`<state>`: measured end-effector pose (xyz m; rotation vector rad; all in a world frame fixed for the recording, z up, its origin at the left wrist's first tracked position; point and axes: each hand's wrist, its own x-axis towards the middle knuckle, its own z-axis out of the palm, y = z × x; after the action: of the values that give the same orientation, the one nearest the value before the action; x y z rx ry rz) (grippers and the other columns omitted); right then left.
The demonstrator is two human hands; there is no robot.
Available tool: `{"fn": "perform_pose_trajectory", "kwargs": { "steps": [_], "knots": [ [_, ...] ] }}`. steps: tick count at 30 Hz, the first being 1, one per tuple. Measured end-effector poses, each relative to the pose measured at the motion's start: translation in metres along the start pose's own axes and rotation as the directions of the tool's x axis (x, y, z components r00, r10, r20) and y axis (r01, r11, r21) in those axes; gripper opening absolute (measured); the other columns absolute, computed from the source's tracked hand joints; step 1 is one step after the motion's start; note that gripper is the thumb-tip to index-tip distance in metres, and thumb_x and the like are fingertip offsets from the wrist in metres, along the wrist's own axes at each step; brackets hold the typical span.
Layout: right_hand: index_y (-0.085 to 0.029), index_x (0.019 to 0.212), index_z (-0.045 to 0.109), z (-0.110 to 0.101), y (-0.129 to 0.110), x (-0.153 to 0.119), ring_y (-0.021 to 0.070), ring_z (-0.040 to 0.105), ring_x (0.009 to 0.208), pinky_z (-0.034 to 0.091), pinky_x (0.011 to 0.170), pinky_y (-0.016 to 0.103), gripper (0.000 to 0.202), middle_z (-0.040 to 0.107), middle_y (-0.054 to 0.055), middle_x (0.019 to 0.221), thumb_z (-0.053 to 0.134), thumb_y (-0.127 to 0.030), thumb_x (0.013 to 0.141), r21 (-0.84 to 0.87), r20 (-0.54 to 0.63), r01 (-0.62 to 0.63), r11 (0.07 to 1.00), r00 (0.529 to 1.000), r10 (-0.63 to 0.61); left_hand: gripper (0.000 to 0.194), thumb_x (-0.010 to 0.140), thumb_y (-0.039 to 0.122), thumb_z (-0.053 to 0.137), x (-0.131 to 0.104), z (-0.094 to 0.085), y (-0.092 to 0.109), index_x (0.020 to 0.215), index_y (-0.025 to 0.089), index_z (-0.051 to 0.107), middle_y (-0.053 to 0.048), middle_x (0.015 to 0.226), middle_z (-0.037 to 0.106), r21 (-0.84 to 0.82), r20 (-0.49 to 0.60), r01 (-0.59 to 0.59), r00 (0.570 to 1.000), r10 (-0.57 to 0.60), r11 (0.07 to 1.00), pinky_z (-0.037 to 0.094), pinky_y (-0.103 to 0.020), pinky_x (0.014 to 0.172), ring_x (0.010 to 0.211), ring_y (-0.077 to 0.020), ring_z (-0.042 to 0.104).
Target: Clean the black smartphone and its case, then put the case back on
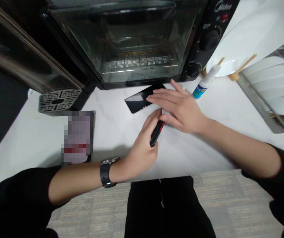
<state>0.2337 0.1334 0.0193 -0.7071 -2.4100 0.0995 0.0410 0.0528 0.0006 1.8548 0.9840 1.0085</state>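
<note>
My left hand (pixel 142 145), with a watch on its wrist, is wrapped round a black phone case (pixel 157 133) with red side buttons, seen edge-on. Whether anything sits inside the case cannot be made out. Above it, a black smartphone (pixel 138 101) lies screen up on the white counter. My right hand (pixel 178 105) reaches over with its fingers stretched out, their tips over the phone's right part and hiding some of it. The thumb of that hand is close to the upper end of the case; whether it touches is unclear.
A black toaster oven (pixel 107 85) stands just behind the phone. A small spray bottle (pixel 201 86) is at the right, near white plates in a wooden stand (pixel 234 77). To the left are a drip tray (pixel 60 101) and a pixelated flat item (pixel 78 135). The counter's front edge is near.
</note>
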Motion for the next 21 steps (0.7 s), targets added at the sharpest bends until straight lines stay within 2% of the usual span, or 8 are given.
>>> {"fn": "perform_pose_trajectory", "kwargs": {
  "steps": [3,7,8,10,12,14,17,21],
  "knots": [
    [-0.017,0.139,0.064,-0.002,0.001,0.0,0.032,0.052,0.147,0.018,0.129,0.066,0.059,0.07,0.012,0.142,0.032,-0.057,0.109,-0.015,-0.031,-0.097,0.995,0.995,0.096,0.083,0.081,-0.005,0.044,-0.001,-0.002,-0.003,0.159,0.023,0.039,-0.008,0.168,0.04,-0.009,0.006,-0.054,0.999,0.054,0.999,0.024,-0.048,0.135,0.159,-0.0236,0.034],
    [-0.008,0.155,0.045,0.013,-0.059,-0.004,0.0241,0.04,0.156,0.014,0.135,0.054,0.073,0.057,0.014,0.157,0.035,-0.062,0.107,0.07,0.067,0.244,0.967,0.966,-0.249,0.064,0.092,0.014,0.056,-0.026,-0.001,-0.018,0.155,0.015,0.048,-0.01,0.15,0.06,0.089,-0.036,0.05,0.998,-0.047,0.995,0.032,-0.047,0.131,0.152,-0.0241,0.045],
    [-0.006,0.157,0.042,0.016,-0.07,-0.006,0.0221,0.038,0.157,0.014,0.135,0.049,0.075,0.055,0.013,0.159,0.037,-0.06,0.107,0.09,0.092,0.336,0.938,0.935,-0.343,0.061,0.093,0.018,0.057,-0.03,0.0,-0.02,0.154,0.019,0.049,-0.007,0.144,0.065,0.105,-0.041,0.07,0.997,-0.066,0.992,0.04,-0.049,0.127,0.152,-0.0239,0.046],
    [-0.006,0.16,0.038,0.019,-0.075,-0.007,0.0201,0.038,0.157,0.016,0.135,0.042,0.074,0.051,0.011,0.162,0.04,-0.057,0.107,0.092,0.125,0.41,0.908,0.899,-0.419,0.067,0.093,0.016,0.057,-0.032,0.0,-0.018,0.157,0.03,0.046,0.0,0.139,0.069,0.115,-0.037,0.079,0.997,-0.075,0.99,0.032,-0.055,0.131,0.154,-0.0251,0.043],
    [-0.007,0.161,0.036,0.015,-0.055,-0.005,0.0221,0.044,0.153,0.019,0.134,0.045,0.074,0.053,0.013,0.161,0.038,-0.058,0.107,0.052,0.103,0.322,0.945,0.94,-0.325,0.075,0.089,0.009,0.057,-0.023,0.0,-0.011,0.157,0.037,0.044,0.003,0.144,0.066,0.102,-0.018,0.05,0.999,-0.048,0.994,0.031,-0.059,0.131,0.157,-0.0277,0.039],
    [-0.009,0.159,0.04,0.006,-0.022,-0.003,0.0263,0.052,0.147,0.023,0.132,0.053,0.072,0.058,0.017,0.155,0.034,-0.059,0.108,0.007,0.047,0.131,0.991,0.99,-0.131,0.081,0.085,0.001,0.051,-0.01,-0.002,-0.004,0.159,0.033,0.042,-0.001,0.157,0.056,0.07,0.004,-0.005,1.0,0.005,0.998,0.029,-0.055,0.133,0.158,-0.027,0.037],
    [-0.015,0.152,0.052,-0.004,0.007,0.0,0.032,0.055,0.145,0.024,0.128,0.065,0.064,0.065,0.018,0.147,0.033,-0.057,0.109,-0.028,-0.003,-0.084,0.996,0.996,0.084,0.088,0.08,-0.005,0.043,0.002,-0.002,0.0,0.162,0.025,0.036,-0.006,0.17,0.037,0.038,0.022,-0.078,0.997,0.077,0.996,0.025,-0.048,0.135,0.16,-0.0239,0.031],
    [-0.013,0.155,0.048,0.003,-0.034,-0.002,0.0275,0.048,0.151,0.017,0.132,0.06,0.071,0.063,0.015,0.151,0.034,-0.063,0.107,0.08,0.061,0.102,0.992,0.992,-0.107,0.075,0.088,0.004,0.053,-0.015,0.003,-0.012,0.156,0.035,0.042,-0.002,0.158,0.052,0.062,0.0,-0.026,1.0,0.026,0.998,0.037,-0.052,0.13,0.154,-0.0264,0.042]
  ]
}}
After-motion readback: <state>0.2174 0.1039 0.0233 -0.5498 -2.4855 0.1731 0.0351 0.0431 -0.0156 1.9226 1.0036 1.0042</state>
